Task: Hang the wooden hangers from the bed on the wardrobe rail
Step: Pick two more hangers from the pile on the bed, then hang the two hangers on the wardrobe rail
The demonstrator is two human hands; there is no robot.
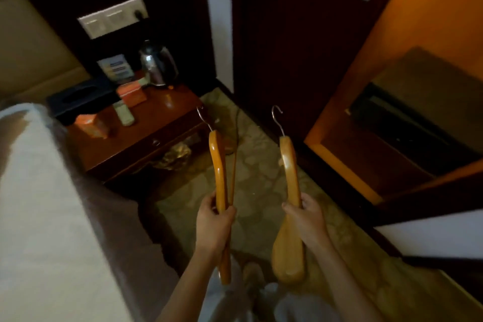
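Two wooden hangers are in hand; none shows on the part of the bed (pixel 39 191) inside this view.

- The left hand (pixel 213 219) is wrapped round the lower arm of the left hanger (pixel 219 165), the one with a trouser bar.
- The right hand (pixel 307 213) is closed round the right hanger (pixel 288 172) near its middle.
- The hands are apart. Both hangers are held upright, metal hooks uppermost, over the patterned floor (pixel 261 186), and they do not touch each other.
- The wardrobe (pixel 423 42) stands open at right, its inside lit orange. Its dark door (pixel 287 34) is straight ahead.
- The rail is not in view; I judge it lies above the frame.

Risks, as I judge them:

- **No free hand.** Each hook has to be steered onto the rail from far down the wood. If a hook swivels or only half catches, the hanger will likely slip off and drop.
- **Lifting both together.** The two could clash or tangle, and the trouser bar is the likeliest snag.
- **Left side.** The left hook (pixel 204 118) appears just off the front right corner of the bedside table (pixel 156 125). A careless swing that way could strike the table edge. The kettle (pixel 158 65) at the back right corner looks out of reach for now.
- **Right side.** The right hook (pixel 277 119) is close to the door's edge and a turn toward the opening could scrape it.
- **Light.** The room is dim, so seating a hook on the rail may be hard to judge by eye.
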